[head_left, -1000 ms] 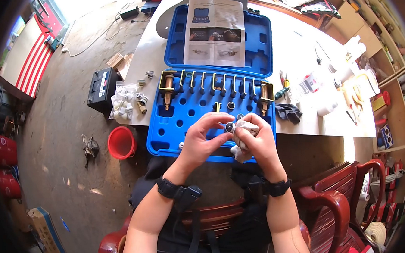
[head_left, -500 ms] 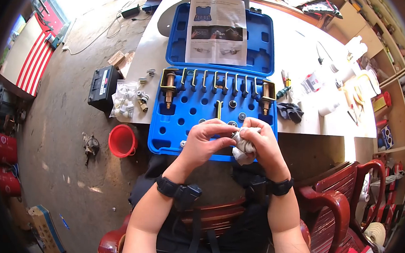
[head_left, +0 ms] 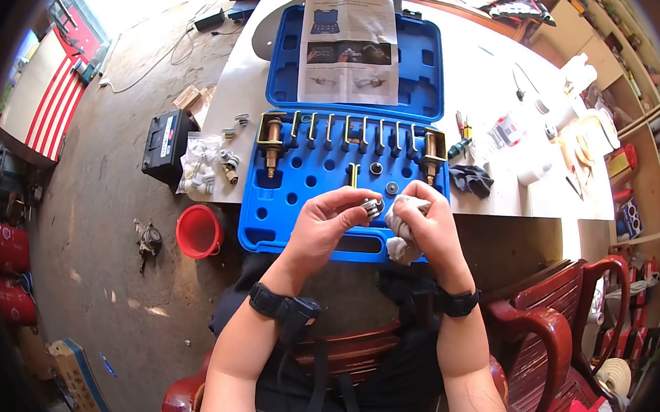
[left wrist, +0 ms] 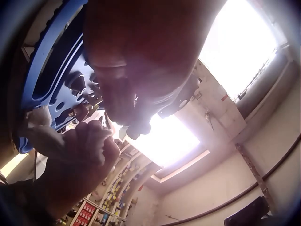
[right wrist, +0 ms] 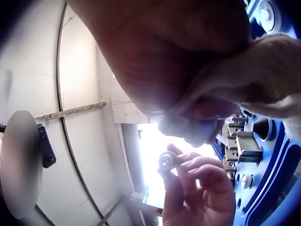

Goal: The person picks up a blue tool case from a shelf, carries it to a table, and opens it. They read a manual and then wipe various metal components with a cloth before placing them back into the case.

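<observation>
My left hand [head_left: 337, 218] pinches a small round metal adapter [head_left: 371, 206] between thumb and fingertips, just above the front edge of the open blue tool case [head_left: 285, 196]. The same adapter [right wrist: 167, 160] shows in the right wrist view, held up by the left hand [right wrist: 200, 188]. My right hand [head_left: 427, 219] grips a crumpled white rag [head_left: 403, 225] a little to the right of the adapter, apart from it. The rag [right wrist: 256, 70] fills the top right of the right wrist view. The left wrist view shows the underside of my left hand [left wrist: 136, 61] and the right hand [left wrist: 80, 146] beyond it.
The case tray holds two brass-and-steel clamps [head_left: 272, 143] and a row of hooked pieces [head_left: 350, 132]; a leaflet [head_left: 349, 48] lies in the lid. A bag of white parts [head_left: 200, 164], a black cloth [head_left: 469, 178] and bottles [head_left: 572, 77] flank the case. A red bucket [head_left: 198, 232] stands on the floor.
The hands have drawn apart: the rag came off the adapter, which stays in my left hand, and the right hand carried the rag slightly rightward.
</observation>
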The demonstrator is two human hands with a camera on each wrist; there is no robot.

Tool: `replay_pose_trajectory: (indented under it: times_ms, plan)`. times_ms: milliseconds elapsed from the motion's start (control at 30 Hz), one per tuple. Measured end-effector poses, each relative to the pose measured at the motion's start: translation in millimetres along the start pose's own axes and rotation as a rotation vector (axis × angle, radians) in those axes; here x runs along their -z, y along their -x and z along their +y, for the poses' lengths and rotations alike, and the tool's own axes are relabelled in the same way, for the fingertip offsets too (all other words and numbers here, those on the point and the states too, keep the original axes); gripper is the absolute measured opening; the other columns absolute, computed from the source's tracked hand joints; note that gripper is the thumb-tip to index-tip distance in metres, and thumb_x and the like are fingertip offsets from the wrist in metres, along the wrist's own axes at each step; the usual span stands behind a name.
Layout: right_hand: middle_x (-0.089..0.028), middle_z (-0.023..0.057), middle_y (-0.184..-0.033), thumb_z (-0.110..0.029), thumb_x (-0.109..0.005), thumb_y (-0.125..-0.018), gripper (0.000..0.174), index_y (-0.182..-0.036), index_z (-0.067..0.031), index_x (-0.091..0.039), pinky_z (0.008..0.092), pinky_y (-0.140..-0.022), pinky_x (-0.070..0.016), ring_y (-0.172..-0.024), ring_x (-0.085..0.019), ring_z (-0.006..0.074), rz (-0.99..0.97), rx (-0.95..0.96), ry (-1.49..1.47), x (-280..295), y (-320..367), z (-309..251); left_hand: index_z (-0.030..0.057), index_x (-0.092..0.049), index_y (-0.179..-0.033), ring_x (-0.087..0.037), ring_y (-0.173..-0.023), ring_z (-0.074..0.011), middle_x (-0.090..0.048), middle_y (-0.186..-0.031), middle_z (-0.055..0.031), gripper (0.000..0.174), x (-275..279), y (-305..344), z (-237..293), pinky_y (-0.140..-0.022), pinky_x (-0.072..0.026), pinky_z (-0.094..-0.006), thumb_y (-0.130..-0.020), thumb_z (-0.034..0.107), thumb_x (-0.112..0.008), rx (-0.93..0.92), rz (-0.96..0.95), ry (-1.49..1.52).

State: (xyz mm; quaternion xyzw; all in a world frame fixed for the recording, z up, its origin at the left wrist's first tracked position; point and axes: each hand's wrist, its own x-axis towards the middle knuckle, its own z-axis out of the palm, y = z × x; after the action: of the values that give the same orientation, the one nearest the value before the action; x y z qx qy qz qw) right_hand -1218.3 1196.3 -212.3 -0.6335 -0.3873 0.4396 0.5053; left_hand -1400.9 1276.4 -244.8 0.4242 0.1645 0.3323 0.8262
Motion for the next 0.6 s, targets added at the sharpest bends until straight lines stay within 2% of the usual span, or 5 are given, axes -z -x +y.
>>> replay_pose_trajectory:
  times_ms: [133, 267, 300, 467, 600]
  plan:
    - [-0.061, 0.0008, -0.083, -0.012, -0.064, -0.086, 0.012, -0.089, -0.0022, -0.059, 0.0220, -0.068, -0.0455, -0.078, -0.056, 0.0058, 0.043, 0.192, -0.139, -8, 2, -6, -0.0014, -0.063, -0.121, -0.064, -0.095, -0.0137, -0.068, -0.112, -0.0089, 0.031, 2, 1, -3, -0.085, -0.0521, -0.0293, -0.093, 0.012, -0.066, 0.021, 0.022, -0.049]
    - [-0.059, 0.0022, -0.093, -0.004, -0.065, -0.086, 0.009, -0.093, -0.0020, -0.060, 0.0231, -0.070, -0.0470, -0.081, -0.057, 0.0075, -0.032, 0.377, -0.107, -15, 5, -7, 0.0001, -0.064, -0.122, -0.063, -0.091, -0.0100, -0.069, -0.106, -0.0046, 0.029, -1, 2, -1, -0.085, -0.0518, -0.0270, -0.096, 0.014, -0.064, -0.009, -0.013, -0.112]
    - [-0.058, 0.0033, -0.096, -0.002, -0.065, -0.086, 0.009, -0.093, -0.0009, -0.061, 0.0237, -0.072, -0.0473, -0.083, -0.058, 0.0091, -0.047, 0.467, -0.002, -14, 2, -2, -0.0001, -0.063, -0.122, -0.063, -0.091, -0.0100, -0.069, -0.106, -0.0046, 0.029, -1, 3, 0, -0.085, -0.0522, -0.0273, -0.096, 0.013, -0.063, -0.008, -0.018, -0.155]
    - [-0.059, 0.0045, -0.096, -0.004, -0.067, -0.088, 0.010, -0.096, -0.0004, -0.066, 0.0242, -0.072, -0.0476, -0.085, -0.059, 0.0109, -0.072, 0.434, 0.052, -13, 1, -2, -0.0005, -0.064, -0.122, -0.063, -0.090, -0.0100, -0.069, -0.104, -0.0045, 0.029, 3, 6, -2, -0.083, -0.0524, -0.0270, -0.096, 0.012, -0.062, -0.014, -0.004, -0.221]
    - [-0.061, 0.0052, -0.097, -0.006, -0.068, -0.088, 0.012, -0.098, -0.0002, -0.070, 0.0244, -0.072, -0.0478, -0.084, -0.059, 0.0120, -0.036, 0.433, 0.048, -14, 1, -1, -0.0012, -0.063, -0.123, -0.063, -0.091, -0.0125, -0.068, -0.108, -0.0064, 0.030, 6, 5, -10, -0.084, -0.0513, -0.0280, -0.096, 0.012, -0.063, -0.009, 0.019, -0.103]
